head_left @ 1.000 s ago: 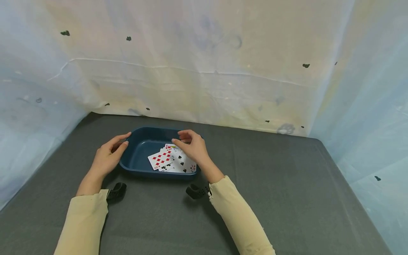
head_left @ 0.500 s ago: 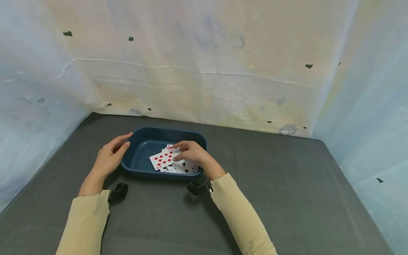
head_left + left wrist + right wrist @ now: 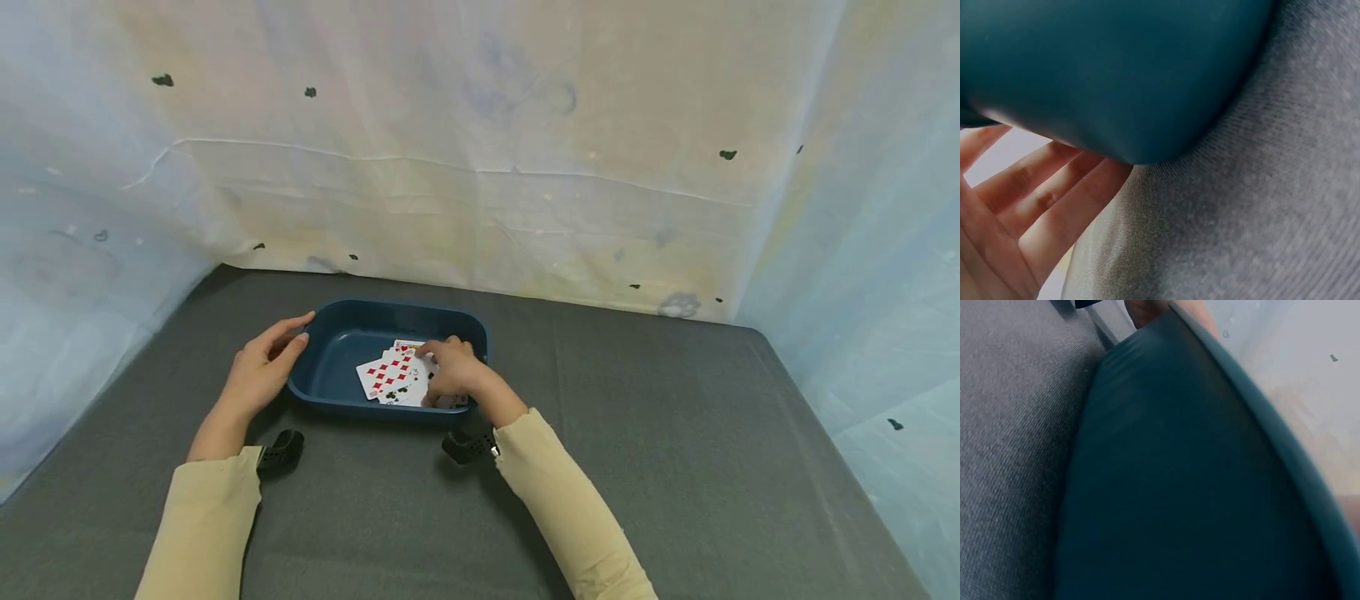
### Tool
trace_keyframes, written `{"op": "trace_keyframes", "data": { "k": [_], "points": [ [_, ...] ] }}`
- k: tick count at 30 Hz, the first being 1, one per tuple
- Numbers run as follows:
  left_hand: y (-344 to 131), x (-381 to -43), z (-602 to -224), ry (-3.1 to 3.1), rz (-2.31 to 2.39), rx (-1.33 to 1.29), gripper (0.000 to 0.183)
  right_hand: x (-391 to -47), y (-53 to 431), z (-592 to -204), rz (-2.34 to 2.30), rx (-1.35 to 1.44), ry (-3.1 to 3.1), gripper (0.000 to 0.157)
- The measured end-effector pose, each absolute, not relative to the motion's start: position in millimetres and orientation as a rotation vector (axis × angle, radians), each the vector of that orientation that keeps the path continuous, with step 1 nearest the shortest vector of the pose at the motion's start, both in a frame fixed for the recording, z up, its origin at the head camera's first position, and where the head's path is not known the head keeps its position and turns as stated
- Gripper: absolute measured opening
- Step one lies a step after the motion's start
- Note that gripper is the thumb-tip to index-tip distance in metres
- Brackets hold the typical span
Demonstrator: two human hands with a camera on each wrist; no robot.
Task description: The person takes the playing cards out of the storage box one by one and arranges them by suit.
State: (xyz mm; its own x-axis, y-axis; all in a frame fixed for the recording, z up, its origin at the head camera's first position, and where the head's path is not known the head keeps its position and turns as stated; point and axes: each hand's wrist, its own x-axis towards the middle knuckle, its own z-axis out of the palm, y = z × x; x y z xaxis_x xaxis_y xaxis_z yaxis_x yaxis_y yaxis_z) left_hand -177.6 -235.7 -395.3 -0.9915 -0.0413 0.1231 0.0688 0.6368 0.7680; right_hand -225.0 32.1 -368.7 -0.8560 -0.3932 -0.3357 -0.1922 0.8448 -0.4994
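A dark blue rectangular tray holds several overlapping playing cards in its right half, face up. Red diamonds and black clubs show on them. My left hand is at the tray's left end, thumb and index finger at the rim. In the left wrist view its straight fingers rest against the tray's outer wall. Inside the tray, my right hand reaches down over the cards with thumb and fingers spread apart, covering the right part of the pile. The right wrist view mostly shows the tray's outer side.
The tray stands on a dark grey cloth-covered table. Pale patterned sheets hang behind the table and at both sides. A black band is on the left wrist and another on the right.
My right hand has come down from above the tray's right side onto the cards, its thumb moving toward the near wall. The left hand stays at the rim.
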Motion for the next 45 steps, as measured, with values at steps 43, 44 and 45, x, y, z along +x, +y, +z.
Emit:
{"op": "trace_keyframes", "data": {
  "k": [43,44,45],
  "points": [
    [-235.2,-176.5,-394.1,-2.699,-1.31,0.027,0.049,-240.7,93.3,-362.1,-2.123,-0.174,2.303,0.039],
    [-234.9,-176.5,-394.0,-2.7,-1.311,0.028,0.049,-242.1,96.8,-363.6,-2.139,-0.168,2.297,0.042],
    [-234.6,-176.7,-394.0,-2.7,-1.312,0.029,0.049,-243.2,100.1,-364.7,-2.151,-0.16,2.291,0.044]
  ]
}}
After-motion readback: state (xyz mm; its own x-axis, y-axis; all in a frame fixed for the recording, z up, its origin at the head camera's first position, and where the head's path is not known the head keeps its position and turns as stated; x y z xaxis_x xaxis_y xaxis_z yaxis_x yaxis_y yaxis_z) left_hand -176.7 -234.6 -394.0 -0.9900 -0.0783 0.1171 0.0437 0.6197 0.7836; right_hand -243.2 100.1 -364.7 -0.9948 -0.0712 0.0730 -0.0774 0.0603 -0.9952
